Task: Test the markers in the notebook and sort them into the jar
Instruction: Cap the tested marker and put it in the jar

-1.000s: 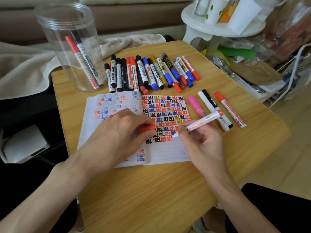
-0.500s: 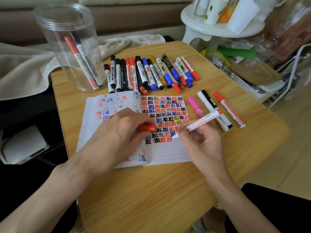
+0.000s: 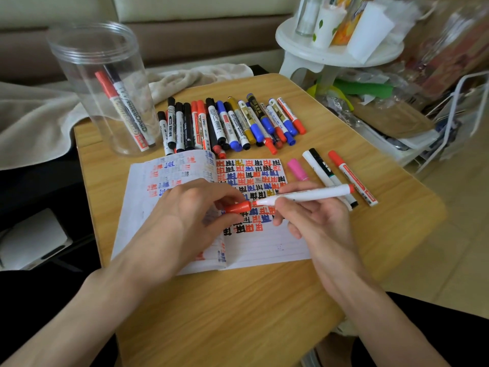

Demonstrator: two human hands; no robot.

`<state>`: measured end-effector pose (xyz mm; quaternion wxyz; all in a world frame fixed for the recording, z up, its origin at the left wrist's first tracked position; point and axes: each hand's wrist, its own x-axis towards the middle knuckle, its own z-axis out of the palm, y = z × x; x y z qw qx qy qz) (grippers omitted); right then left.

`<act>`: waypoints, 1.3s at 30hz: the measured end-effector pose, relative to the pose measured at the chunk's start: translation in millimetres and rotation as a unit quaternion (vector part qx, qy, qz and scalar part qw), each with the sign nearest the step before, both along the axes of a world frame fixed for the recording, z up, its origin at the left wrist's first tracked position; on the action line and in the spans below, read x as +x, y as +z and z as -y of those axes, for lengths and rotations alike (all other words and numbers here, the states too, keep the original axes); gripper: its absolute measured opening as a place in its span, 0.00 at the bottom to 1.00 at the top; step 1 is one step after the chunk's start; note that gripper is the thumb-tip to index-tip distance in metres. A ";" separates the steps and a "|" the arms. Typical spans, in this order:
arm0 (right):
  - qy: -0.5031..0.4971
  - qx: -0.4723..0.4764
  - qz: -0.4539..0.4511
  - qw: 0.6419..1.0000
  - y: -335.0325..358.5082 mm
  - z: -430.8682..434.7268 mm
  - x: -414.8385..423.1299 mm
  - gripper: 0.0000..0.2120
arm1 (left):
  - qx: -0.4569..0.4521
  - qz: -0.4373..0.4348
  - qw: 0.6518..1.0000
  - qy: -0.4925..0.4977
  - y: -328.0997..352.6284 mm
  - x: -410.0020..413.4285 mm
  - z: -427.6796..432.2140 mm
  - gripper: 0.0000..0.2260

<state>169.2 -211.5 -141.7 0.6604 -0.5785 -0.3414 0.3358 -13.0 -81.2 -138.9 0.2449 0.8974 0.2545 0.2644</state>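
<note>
Since half a second ago the marker has come up off the notebook and swung nearly level, its tip now pointing left at the open mouth of the red cap. The cap has risen to meet it; tip and cap are just apart, not yet joined. The right hand holds the marker with thumb and fingers curled round the barrel close to the tip. The left hand pinches the cap between thumb and fingertips above the middle of the notebook.

My reading is that the test stroke for this marker is finished and capping is the step in hand; after that it should go into the jar.

That jar stands beyond the notebook's far left corner, open-topped, with two markers already leaning inside. A row of markers lies along the notebook's far edge, the nearest ends just touching it. To the notebook's right lie a pink marker, a black-and-white pair and a red one, partly under the held marker's tail. A towel sits left of the jar, off the table.

Nothing lies between hands and jar except the row's left end, which a low reach might brush.
</note>
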 end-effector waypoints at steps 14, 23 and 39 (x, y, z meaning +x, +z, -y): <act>0.062 -0.037 -0.041 0.997 4.9 0.3 8.4 0.15 | -0.001 0.015 1.000 -0.004 5.1 5.4 1.4 0.14; 0.064 -0.043 0.012 0.997 3.1 -1.8 19.2 0.11 | -0.027 0.038 0.999 0.001 2.6 2.5 -0.8 0.15; 0.050 -0.014 0.134 0.990 6.1 -13.2 17.7 0.09 | -0.050 0.080 0.994 0.056 -1.5 6.0 0.7 0.05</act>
